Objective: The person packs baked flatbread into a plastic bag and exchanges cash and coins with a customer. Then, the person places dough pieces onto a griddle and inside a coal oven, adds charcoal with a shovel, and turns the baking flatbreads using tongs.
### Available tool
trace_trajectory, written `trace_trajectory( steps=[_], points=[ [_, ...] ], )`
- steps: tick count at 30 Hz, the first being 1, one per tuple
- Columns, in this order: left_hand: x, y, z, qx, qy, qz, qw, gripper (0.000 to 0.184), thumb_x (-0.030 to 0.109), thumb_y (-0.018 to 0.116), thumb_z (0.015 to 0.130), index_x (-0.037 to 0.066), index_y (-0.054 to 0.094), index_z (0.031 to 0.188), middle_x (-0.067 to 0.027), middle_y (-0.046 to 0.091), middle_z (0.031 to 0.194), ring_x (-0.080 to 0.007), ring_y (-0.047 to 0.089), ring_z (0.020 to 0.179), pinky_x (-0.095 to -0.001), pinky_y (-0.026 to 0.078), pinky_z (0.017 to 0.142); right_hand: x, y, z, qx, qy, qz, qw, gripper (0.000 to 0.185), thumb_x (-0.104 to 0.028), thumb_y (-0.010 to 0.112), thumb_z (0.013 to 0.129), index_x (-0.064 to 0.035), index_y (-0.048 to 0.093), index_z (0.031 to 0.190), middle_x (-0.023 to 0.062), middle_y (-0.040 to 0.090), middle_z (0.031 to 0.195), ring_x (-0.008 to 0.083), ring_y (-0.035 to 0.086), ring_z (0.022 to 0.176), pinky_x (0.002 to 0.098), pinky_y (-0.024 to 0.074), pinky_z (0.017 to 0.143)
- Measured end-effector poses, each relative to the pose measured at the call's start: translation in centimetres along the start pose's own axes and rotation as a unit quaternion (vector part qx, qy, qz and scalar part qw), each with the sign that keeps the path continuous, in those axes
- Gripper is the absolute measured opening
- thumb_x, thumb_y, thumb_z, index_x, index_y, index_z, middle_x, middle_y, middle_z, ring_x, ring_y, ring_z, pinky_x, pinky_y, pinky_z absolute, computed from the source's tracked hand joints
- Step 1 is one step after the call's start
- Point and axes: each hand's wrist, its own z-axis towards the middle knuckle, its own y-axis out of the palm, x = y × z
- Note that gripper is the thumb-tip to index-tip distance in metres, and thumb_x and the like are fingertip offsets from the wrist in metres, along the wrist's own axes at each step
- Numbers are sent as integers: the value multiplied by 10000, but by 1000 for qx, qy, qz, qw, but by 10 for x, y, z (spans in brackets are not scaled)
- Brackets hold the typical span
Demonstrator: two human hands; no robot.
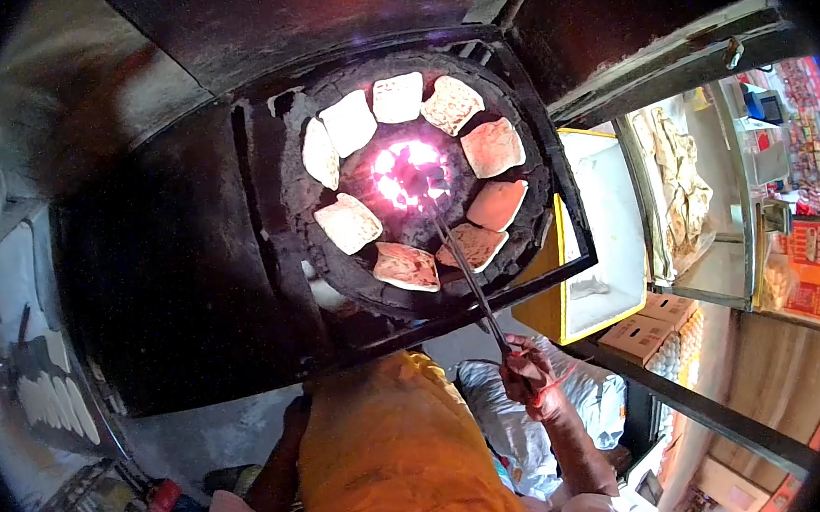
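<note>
Fingers wrapped round its handle, my right hand [527, 368] grips a pair of long metal tongs [476, 284]. The tongs reach over the stove's front edge, and their far end is at the glowing coals [411, 173] in the middle of the round fire pit. Several square flatbreads stand in a ring round the coals, such as a pale flatbread [350, 123] and a browned flatbread [406, 266]. The tongs pass close beside a front-right flatbread [476, 246]. My left hand [298, 420] hangs in shadow by the stove's front edge, its fingers not distinguishable.
A black metal stove top [177, 267] extends left of the pit. Right of it stands a yellow-rimmed white bin [613, 238], with more flatbreads [682, 188] beyond. Cardboard boxes [646, 328] sit lower right. Pale dough pieces [57, 404] lie on a board at far left.
</note>
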Motion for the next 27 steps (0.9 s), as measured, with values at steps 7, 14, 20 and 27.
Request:
trace_trajectory(
  steps=[7,14,20,27],
  points=[
    [27,-19,-8,-7,-60,-150,987,461,428,448,942,2,607,1023,-248,609,1001,-434,564,982,-478,441,821,16,-5,3,-50,-40,0,998,409,-87,581,881,-75,456,1270,-15,445,643,39,322,440,194,230,401],
    [11,-10,-3,-11,-30,-60,998,483,442,449,935,-2,604,1046,-253,609,1021,-433,565,1001,-482,446,824,8,12,-6,-2,-38,-83,996,475,-102,584,868,5,423,1301,-25,440,641,41,353,480,202,265,439],
    [56,-38,-15,-30,-162,-118,979,497,451,446,933,15,611,1104,-255,612,1126,-412,569,1069,-452,449,882,12,10,-28,6,-102,-226,969,506,-81,625,874,-7,435,1338,-13,562,828,61,509,700,195,415,636],
    [25,-21,-8,-4,-119,-123,985,501,446,449,947,7,605,1131,-240,622,1128,-401,577,1070,-446,449,887,14,18,1,2,-134,-200,971,499,-70,625,873,-6,441,1332,4,583,846,69,516,732,207,423,671]
  ],
)
